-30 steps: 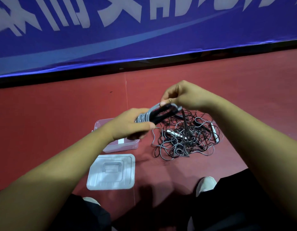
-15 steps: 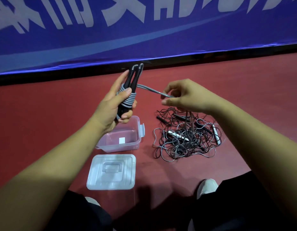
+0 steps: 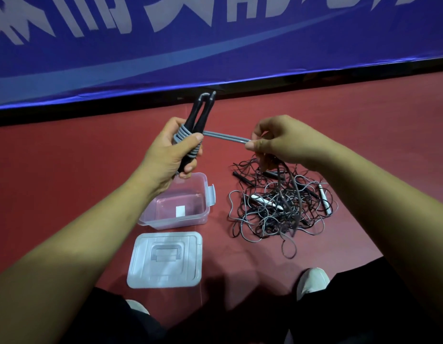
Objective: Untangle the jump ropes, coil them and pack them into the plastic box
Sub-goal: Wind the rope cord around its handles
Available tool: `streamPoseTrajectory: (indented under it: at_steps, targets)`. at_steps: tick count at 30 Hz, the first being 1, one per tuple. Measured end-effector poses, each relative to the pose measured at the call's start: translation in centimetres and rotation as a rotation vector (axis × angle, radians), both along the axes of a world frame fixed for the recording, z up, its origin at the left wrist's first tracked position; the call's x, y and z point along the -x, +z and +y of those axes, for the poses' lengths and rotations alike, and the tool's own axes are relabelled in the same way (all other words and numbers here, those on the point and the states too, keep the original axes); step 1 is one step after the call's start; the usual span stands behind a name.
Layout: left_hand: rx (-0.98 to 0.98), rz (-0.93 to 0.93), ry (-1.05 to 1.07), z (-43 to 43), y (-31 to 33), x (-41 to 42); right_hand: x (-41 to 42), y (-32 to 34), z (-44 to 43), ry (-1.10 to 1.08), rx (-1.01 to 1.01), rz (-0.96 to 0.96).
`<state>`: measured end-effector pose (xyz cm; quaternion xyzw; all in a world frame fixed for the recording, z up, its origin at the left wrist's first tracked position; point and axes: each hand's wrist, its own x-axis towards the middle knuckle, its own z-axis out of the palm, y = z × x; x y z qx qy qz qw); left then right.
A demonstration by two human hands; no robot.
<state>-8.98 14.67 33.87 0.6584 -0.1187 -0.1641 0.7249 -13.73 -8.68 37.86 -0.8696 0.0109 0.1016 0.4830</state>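
Left hand had lifted the handles upright, fingers curled round them and the grey wraps. Right hand pinched the cord taut beside. Winding judged unfinished; tangle lay below, box under left grip.

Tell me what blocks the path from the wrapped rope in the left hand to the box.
Nothing visible. The box sits open close by the left hand, its lid off on the floor. The right hand pinches the rope by its loose end.
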Motion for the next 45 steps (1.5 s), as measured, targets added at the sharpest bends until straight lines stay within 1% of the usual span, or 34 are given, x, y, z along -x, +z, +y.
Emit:
streamPoseTrajectory:
  at_steps: [3,6,9,11,15,18,19,24,28,30,32,36,38,41,43,45]
  targets:
    - [-0.070,-0.030,0.036,-0.1,-0.3,-0.7,-0.1,0.0,0.2,0.086,0.032,0.032]
    - [-0.109,-0.032,0.064,-0.1,-0.5,-1.3,-0.4,0.2,0.3,0.126,0.140,0.040]
    - [-0.186,-0.057,0.127,0.5,-0.9,-2.2,-0.5,0.6,0.1,0.156,0.282,-0.026]
    - [-0.321,-0.114,0.137,1.1,-1.3,-2.7,-0.3,1.0,0.5,0.175,0.313,-0.100]
    - [-0.685,-0.299,0.048,1.1,-1.8,-2.5,0.1,1.7,2.6,0.295,0.335,-0.190]
    - [-0.980,-0.487,-0.015,0.6,-2.1,-1.7,0.0,1.5,3.6,0.300,0.327,-0.245]
    - [-1.041,-0.524,-0.042,0.6,-2.1,-1.5,0.0,1.5,3.8,0.287,0.317,-0.266]
    - [-1.132,-0.478,-0.309,0.7,-1.8,0.1,-0.3,1.4,4.1,0.249,0.351,-0.376]
    - [-1.235,-0.540,-0.354,0.2,-1.4,1.7,-0.8,1.1,4.1,0.210,0.384,-0.428]
    - [-1.197,-0.536,-0.370,0.3,-1.4,2.0,-1.1,1.0,4.0,0.195,0.386,-0.434]
    - [-1.117,-0.534,-0.413,0.7,-1.4,2.2,-1.3,0.9,3.9,0.179,0.377,-0.430]
    - [-0.884,-0.507,-0.535,1.7,-1.0,2.5,-1.6,0.7,3.6,0.148,0.348,-0.420]
    - [-0.705,-0.410,-0.538,2.0,-0.8,2.9,-1.6,0.3,3.3,0.129,0.292,-0.401]
    - [-0.352,-0.198,-0.453,2.2,-0.7,3.3,-1.5,-0.3,3.1,0.142,0.266,-0.371]
    - [-0.182,-0.141,-0.386,2.3,-0.6,3.2,-1.4,-0.5,3.1,0.147,0.263,-0.340]
    - [-0.048,-0.092,-0.322,2.6,-0.4,2.9,-1.2,-0.6,3.1,0.156,0.234,-0.268]
